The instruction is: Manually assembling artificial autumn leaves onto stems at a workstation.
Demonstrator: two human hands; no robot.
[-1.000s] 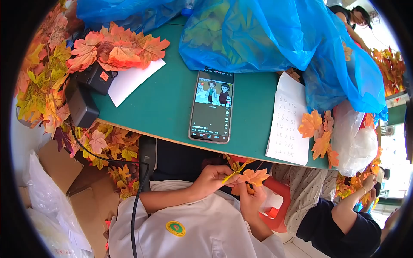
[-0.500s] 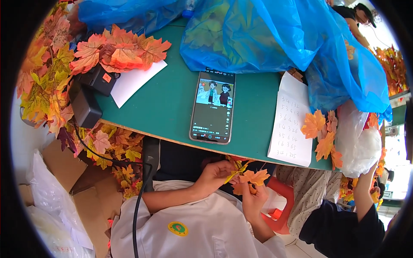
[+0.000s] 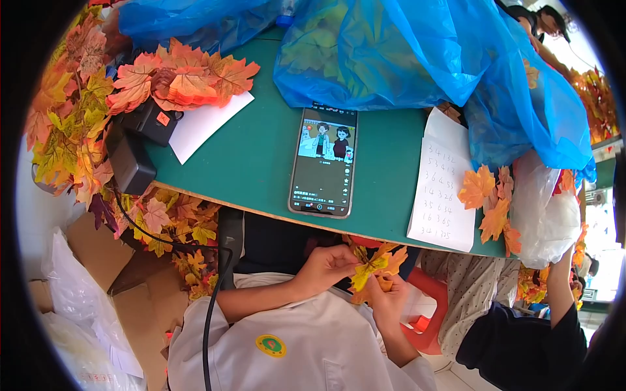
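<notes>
In my lap, just below the table's front edge, I have a small bunch of artificial maple leaves. A yellow leaf (image 3: 369,264) lies against an orange leaf (image 3: 396,259). My left hand (image 3: 327,267) is closed in a pinch at the yellow leaf's left side, though the exact part between its fingertips is hidden. From below right, my right hand (image 3: 390,296) pinches the bunch, its thumb against the lower part of the leaves. The stems are mostly covered by my fingers.
A phone (image 3: 321,176) lies on the green table (image 3: 385,169), near a handwritten paper sheet (image 3: 443,195). Blue plastic bags (image 3: 391,52) cover the far side. Orange leaves (image 3: 182,75) lie at left, by black boxes (image 3: 132,163). A black cable (image 3: 207,319) hangs beside me. Another person's arm (image 3: 561,287) is at right.
The yellow leaf has turned and shifted right, now overlapping the orange leaves. My right hand still grips the bunch; my left hand has moved slightly right.
</notes>
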